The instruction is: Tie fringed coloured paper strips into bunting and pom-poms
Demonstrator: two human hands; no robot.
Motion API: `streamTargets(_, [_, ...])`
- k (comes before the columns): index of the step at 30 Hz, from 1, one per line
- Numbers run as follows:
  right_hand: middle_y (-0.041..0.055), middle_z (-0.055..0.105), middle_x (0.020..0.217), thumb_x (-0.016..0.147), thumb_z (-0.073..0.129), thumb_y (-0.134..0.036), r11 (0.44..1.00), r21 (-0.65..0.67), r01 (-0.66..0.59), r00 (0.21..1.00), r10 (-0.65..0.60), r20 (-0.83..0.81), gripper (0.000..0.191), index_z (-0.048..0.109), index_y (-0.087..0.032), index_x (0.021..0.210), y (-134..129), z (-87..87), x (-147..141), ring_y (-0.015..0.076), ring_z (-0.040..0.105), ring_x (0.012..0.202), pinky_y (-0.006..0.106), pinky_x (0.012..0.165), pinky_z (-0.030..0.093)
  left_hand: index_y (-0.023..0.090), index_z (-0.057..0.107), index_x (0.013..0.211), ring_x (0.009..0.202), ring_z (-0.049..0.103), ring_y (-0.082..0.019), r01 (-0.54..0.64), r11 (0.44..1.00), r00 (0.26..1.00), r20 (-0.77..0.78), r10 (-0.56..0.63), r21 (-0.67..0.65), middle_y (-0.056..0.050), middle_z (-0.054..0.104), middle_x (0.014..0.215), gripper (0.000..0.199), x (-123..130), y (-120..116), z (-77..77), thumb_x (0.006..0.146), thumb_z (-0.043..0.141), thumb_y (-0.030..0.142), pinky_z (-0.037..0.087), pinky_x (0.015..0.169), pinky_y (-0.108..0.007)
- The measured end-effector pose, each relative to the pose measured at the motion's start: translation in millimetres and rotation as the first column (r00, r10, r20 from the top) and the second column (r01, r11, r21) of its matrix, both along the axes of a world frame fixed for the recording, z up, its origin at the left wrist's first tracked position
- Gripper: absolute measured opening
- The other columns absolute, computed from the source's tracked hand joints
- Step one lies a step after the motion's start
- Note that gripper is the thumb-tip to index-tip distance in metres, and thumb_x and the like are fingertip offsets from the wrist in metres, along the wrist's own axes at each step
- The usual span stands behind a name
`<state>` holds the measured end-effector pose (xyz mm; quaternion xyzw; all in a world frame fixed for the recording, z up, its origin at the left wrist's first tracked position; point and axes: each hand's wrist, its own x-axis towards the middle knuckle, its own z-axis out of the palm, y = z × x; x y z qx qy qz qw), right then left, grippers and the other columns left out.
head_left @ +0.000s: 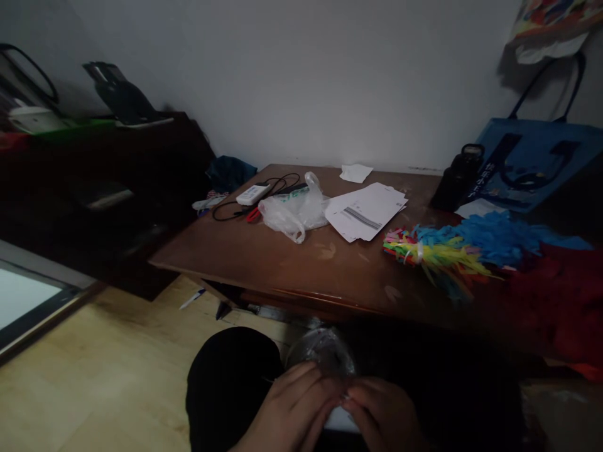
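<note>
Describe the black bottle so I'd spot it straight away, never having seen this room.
Start with the brown table against the pale wall, and look toward its right-hand end in the picture, where a big blue bag stands. The bottle is by that bag's left edge. Unlike the bag and the colourful strips nearby, it is black, with a loop at its top.
</note>
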<state>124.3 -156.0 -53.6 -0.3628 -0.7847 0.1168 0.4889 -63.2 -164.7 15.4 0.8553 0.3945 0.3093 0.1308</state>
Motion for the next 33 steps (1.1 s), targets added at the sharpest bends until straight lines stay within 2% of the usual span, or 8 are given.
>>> streamTargets(3, [0.0026,0.075,0.084,0.101,0.039,-0.033,0.997,-0.043,-0.056,0.998,0.056,0.002,0.024,0.060,-0.021,0.101,-0.2,3.2,-0.3,0.0124,0.071,0.072,0.018,0.069,0.055,0.019,0.059,0.110,0.089,0.069,-0.018,-0.004,1.000,1.000,-0.004,0.004,0.018,-0.006,0.073,0.095,0.023,-0.9,1.1,-2.7,0.093,0.047,0.009,0.057,0.082,-0.026])
streamTargets(8, [-0.0021,0.066,0.063,0.102,0.035,-0.036,0.976,-0.197,-0.092,0.996,0.090,-0.019,0.037,0.058,-0.023,0.076,-5.1,-1.1,-2.5,0.0103,0.064,0.055,0.018,0.058,0.050,0.019,0.059,0.110,0.087,0.069,-0.018,0.023,0.996,0.999,0.035,-0.026,0.091,-0.006,0.073,0.093,0.025,1.9,1.2,-1.6,0.093,0.045,0.009,0.057,0.080,-0.027])
streamTargets(13, [-0.0027,0.068,0.060,0.101,0.035,-0.032,0.998,-0.046,0.038,0.998,-0.040,-0.051,0.035,0.061,-0.023,0.079,-5.9,-5.7,-6.5,0.0102,0.063,0.049,0.018,0.052,0.047,0.019,0.059,0.110,0.093,0.068,-0.017,0.035,0.998,0.999,0.039,-0.037,0.051,-0.006,0.072,0.096,0.029,2.1,-2.7,-2.4,0.090,0.045,0.003,0.054,0.088,-0.028])
streamTargets(19, [-0.0013,0.071,0.066,0.100,0.039,-0.038,0.969,-0.196,-0.149,0.987,0.135,-0.081,0.035,0.065,-0.023,0.082,0.0,4.4,-5.0,0.0106,0.068,0.059,0.015,0.059,0.053,0.019,0.056,0.118,0.088,0.068,-0.019,0.067,0.995,0.998,0.015,-0.068,0.070,-0.007,0.072,0.093,0.029,4.5,1.6,-2.4,0.095,0.042,0.008,0.056,0.080,-0.028])
streamTargets(23, [0.0001,0.074,0.070,0.095,0.050,-0.035,0.967,-0.255,-0.023,0.996,0.000,-0.090,0.028,0.070,-0.022,0.080,4.1,8.4,12.2,0.0122,0.070,0.060,0.016,0.062,0.055,0.024,0.053,0.128,0.106,0.064,-0.023,0.034,0.979,0.997,0.064,-0.048,0.203,-0.007,0.070,0.108,0.033,-9.0,2.7,-13.1,0.095,0.053,0.021,0.048,0.103,-0.044])
streamTargets(25, [-0.0002,0.075,0.069,0.089,0.058,-0.037,0.917,-0.392,0.080,0.987,-0.127,-0.098,0.024,0.074,-0.023,0.077,6.9,11.2,27.5,0.0137,0.071,0.059,0.015,0.058,0.055,0.028,0.054,0.125,0.119,0.056,-0.025,-0.183,0.940,0.951,0.296,0.095,0.288,-0.006,0.065,0.119,0.034,-20.0,3.3,-22.9,0.091,0.060,0.025,0.036,0.111,-0.054])
streamTargets(28, [0.0003,0.073,0.064,0.080,0.065,-0.042,0.748,-0.632,0.202,0.923,-0.362,-0.133,0.024,0.077,-0.022,0.076,10.7,14.4,47.6,0.0166,0.069,0.055,0.016,0.047,0.053,0.027,0.056,0.120,0.127,0.050,-0.024,-0.468,0.882,0.729,0.584,0.357,0.045,-0.007,0.055,0.131,0.033,-29.0,4.8,-39.4,0.088,0.063,0.020,0.039,0.110,-0.048])
streamTargets(33, [0.0035,0.072,0.061,0.068,0.069,-0.048,0.533,-0.797,0.282,0.699,-0.683,-0.209,0.032,0.076,-0.017,0.070,10.7,11.8,49.1,0.0204,0.067,0.054,0.021,0.046,0.052,0.026,0.057,0.118,0.117,0.058,-0.025,-0.293,0.919,0.609,0.689,0.393,-0.265,-0.009,0.059,0.127,0.032,-6.5,0.8,-64.3,0.088,0.065,0.034,0.051,0.097,-0.039])
